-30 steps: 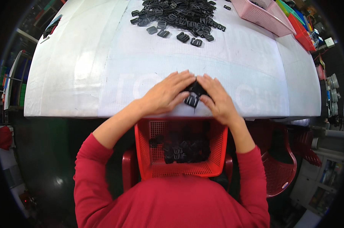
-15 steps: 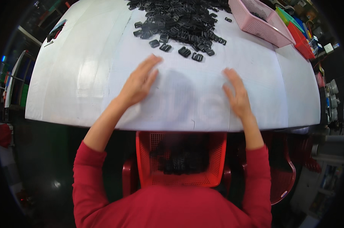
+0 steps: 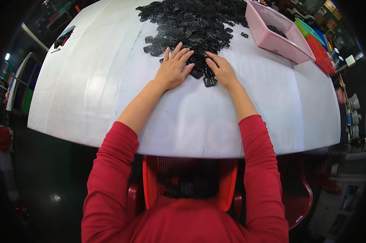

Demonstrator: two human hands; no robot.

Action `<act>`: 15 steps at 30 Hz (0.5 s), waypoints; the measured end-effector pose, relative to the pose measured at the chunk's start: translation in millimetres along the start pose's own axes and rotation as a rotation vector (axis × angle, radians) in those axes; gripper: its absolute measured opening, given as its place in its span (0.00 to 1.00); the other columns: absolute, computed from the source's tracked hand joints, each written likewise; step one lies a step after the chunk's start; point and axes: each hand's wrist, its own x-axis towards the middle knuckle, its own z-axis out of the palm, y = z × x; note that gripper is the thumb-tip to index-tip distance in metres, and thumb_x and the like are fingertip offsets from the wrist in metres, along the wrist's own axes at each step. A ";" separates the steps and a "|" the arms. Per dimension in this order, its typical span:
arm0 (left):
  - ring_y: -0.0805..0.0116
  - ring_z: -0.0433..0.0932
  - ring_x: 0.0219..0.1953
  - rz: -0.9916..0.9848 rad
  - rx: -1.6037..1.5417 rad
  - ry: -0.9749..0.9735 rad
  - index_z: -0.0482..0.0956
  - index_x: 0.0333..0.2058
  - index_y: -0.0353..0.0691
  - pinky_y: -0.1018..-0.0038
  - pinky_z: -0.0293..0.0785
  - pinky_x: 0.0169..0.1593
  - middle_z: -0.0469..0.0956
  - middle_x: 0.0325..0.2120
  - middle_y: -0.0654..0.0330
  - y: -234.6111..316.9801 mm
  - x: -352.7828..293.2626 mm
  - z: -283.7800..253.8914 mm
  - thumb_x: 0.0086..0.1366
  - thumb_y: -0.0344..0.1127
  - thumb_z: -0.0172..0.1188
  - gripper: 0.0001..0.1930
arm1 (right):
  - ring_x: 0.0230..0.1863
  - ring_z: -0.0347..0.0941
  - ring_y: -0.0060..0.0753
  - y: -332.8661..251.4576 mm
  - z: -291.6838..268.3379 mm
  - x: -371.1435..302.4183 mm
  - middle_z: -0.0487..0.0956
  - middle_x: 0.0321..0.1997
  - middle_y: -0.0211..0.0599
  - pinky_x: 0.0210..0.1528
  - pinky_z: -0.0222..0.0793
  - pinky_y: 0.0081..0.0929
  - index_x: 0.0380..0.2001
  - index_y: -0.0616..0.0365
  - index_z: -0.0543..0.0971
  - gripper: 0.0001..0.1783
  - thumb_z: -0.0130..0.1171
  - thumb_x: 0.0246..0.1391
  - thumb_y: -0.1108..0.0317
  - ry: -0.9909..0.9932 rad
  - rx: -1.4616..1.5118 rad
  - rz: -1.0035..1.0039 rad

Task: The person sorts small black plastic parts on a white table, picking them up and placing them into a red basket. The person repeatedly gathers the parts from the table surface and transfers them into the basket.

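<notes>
A big heap of black plastic strap buckles (image 3: 191, 24) lies on the white-covered table (image 3: 86, 81), far side and middle. At its near edge my left hand (image 3: 173, 69) rests palm down, fingers spread over the buckles. Opposite it, my right hand (image 3: 222, 69) lies against the heap's right flank, fingers stretched out and touching the pieces. Between the two hands are several buckles, partly hidden by the fingers. One loose buckle (image 3: 209, 82) sits nearest to me, just below my right hand's fingers. Neither hand visibly grips a piece.
Below the table edge a red plastic basket (image 3: 150, 182) holds dark pieces. A pink basket (image 3: 268, 38) with black pieces stands at the far right, beside a red bin (image 3: 321, 52). A small dark bundle (image 3: 63, 38) lies far left. A red chair (image 3: 298, 198) is at lower right.
Both hands have moved forward and inward, from above the bare tabletop onto the near edge of the buckle heap. The nearest buckles now lie closer to me, and my body has leaned forward.
</notes>
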 end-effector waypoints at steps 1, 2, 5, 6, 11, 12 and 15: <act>0.54 0.49 0.72 -0.005 -0.035 -0.028 0.64 0.64 0.43 0.49 0.41 0.72 0.62 0.65 0.55 2.7 -3.9 -3.6 0.72 0.44 0.50 0.25 | 0.56 0.72 0.44 -4.0 1.5 -6.6 0.80 0.51 0.42 0.61 0.61 0.34 0.53 0.55 0.78 0.24 0.54 0.62 0.51 -0.025 -0.015 -0.057; 0.54 0.50 0.72 -0.019 -0.076 -0.061 0.64 0.64 0.43 0.49 0.42 0.72 0.63 0.64 0.54 6.7 -12.0 -5.8 0.72 0.44 0.50 0.25 | 0.54 0.72 0.43 -17.3 1.3 -15.2 0.80 0.49 0.38 0.61 0.61 0.35 0.48 0.54 0.81 0.21 0.56 0.60 0.51 -0.069 0.040 -0.051; 0.51 0.54 0.70 -0.024 -0.208 -0.093 0.66 0.62 0.42 0.49 0.45 0.71 0.64 0.63 0.52 26.8 -40.7 -18.0 0.70 0.39 0.51 0.23 | 0.56 0.70 0.43 -40.1 -2.2 -50.9 0.79 0.51 0.37 0.61 0.60 0.34 0.47 0.53 0.81 0.21 0.58 0.58 0.50 -0.090 -0.084 -0.146; 0.51 0.55 0.69 -0.023 -0.240 -0.110 0.66 0.62 0.42 0.48 0.46 0.71 0.65 0.62 0.52 34.5 -51.1 -25.6 0.70 0.38 0.51 0.23 | 0.59 0.68 0.44 -50.1 -6.8 -63.0 0.77 0.55 0.36 0.65 0.58 0.41 0.45 0.50 0.82 0.21 0.62 0.55 0.49 -0.113 -0.084 -0.127; 0.50 0.61 0.67 0.042 -0.259 -0.197 0.70 0.59 0.44 0.46 0.50 0.69 0.68 0.60 0.53 66.7 -102.9 -59.7 0.64 0.28 0.56 0.23 | 0.67 0.62 0.43 -76.6 -23.5 -122.0 0.72 0.61 0.33 0.69 0.48 0.58 0.45 0.42 0.80 0.20 0.67 0.49 0.50 -0.224 -0.259 -0.240; 0.51 0.61 0.67 0.044 -0.252 -0.211 0.71 0.58 0.44 0.46 0.50 0.69 0.69 0.59 0.54 72.1 -112.5 -65.2 0.63 0.27 0.57 0.23 | 0.68 0.62 0.43 -79.7 -26.9 -132.1 0.72 0.61 0.32 0.69 0.48 0.58 0.45 0.42 0.80 0.20 0.67 0.49 0.51 -0.231 -0.285 -0.246; 0.53 0.63 0.66 0.045 -0.232 -0.231 0.73 0.56 0.44 0.46 0.51 0.69 0.71 0.58 0.56 84.9 -136.4 -81.6 0.62 0.26 0.58 0.23 | 0.69 0.61 0.42 -87.1 -42.8 -152.1 0.73 0.61 0.29 0.69 0.48 0.59 0.44 0.41 0.81 0.16 0.66 0.50 0.57 -0.197 -0.337 -0.189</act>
